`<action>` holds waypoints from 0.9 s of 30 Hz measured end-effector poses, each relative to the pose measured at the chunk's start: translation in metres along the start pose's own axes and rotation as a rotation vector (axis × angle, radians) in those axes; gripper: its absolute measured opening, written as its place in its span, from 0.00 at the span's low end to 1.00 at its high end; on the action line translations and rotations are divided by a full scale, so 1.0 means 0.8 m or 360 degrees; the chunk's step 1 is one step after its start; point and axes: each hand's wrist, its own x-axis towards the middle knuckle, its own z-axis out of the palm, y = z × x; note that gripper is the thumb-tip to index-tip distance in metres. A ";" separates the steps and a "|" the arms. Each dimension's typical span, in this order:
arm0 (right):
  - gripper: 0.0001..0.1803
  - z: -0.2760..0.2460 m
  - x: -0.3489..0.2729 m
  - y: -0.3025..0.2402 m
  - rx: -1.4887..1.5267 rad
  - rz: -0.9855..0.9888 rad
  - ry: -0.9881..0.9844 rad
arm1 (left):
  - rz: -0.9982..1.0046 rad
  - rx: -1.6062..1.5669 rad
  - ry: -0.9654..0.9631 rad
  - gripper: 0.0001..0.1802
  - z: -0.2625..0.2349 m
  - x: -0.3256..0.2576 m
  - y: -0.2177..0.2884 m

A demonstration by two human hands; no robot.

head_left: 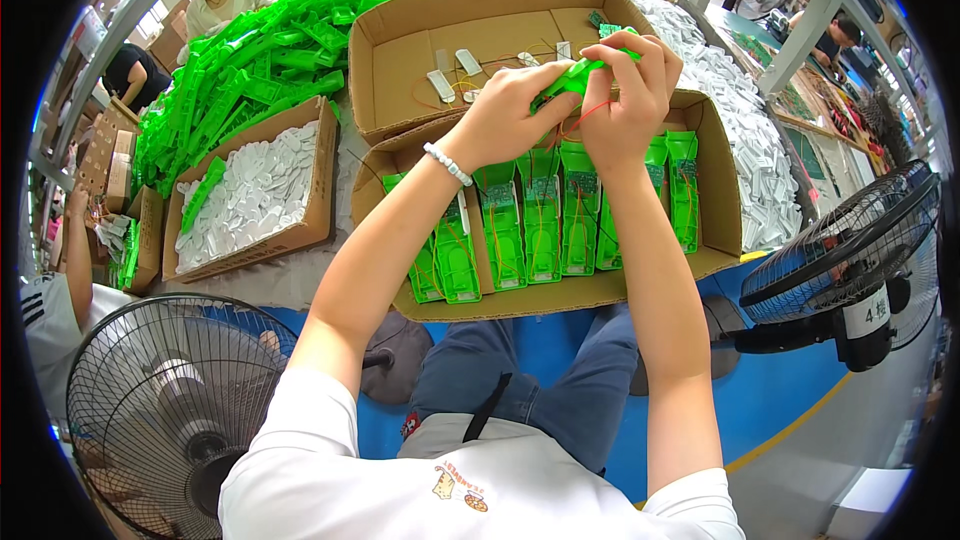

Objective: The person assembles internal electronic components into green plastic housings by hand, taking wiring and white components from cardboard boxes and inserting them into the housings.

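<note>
Both my hands hold one green plastic housing (562, 86) above the gap between two cardboard boxes. My left hand (515, 110) grips its left end, fingers closed. My right hand (634, 90) pinches its right side, where a red wire runs by the fingers. Below them, the near cardboard box (560, 302) holds a row of green housings (502, 240) with circuit boards and thin red and yellow wires. Behind stands the far cardboard box (395, 50), with several white wired pieces (440, 86) and a green circuit board (598, 20) in it.
Green plastic parts (270, 60) are heaped at the back left. A carton of small white parts (250, 190) stands left; more white parts (735, 110) pile up on the right. Fans flank me, a left fan (180, 410) and a right fan (840, 250). Other people sit around the table.
</note>
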 end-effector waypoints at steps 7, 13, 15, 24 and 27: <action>0.12 -0.003 0.003 -0.004 0.0015 0.0022 -0.0002 | 0.0011 -0.0018 0.0000 0.21 -0.003 -0.001 0.003; 0.12 -0.005 0.004 -0.007 -0.0001 0.0036 -0.0017 | -0.0010 -0.0035 0.0001 0.21 -0.003 -0.002 0.006; 0.12 -0.006 0.004 -0.007 0.0005 0.0042 -0.0029 | -0.0033 -0.0035 -0.0005 0.21 -0.001 -0.003 0.004; 0.11 -0.009 0.002 -0.001 0.0005 0.0116 -0.0126 | 0.0135 0.0069 0.0118 0.19 0.010 0.000 -0.004; 0.11 -0.004 0.000 0.001 0.0050 0.0110 -0.0113 | 0.0100 0.0075 0.0084 0.19 0.009 -0.002 -0.009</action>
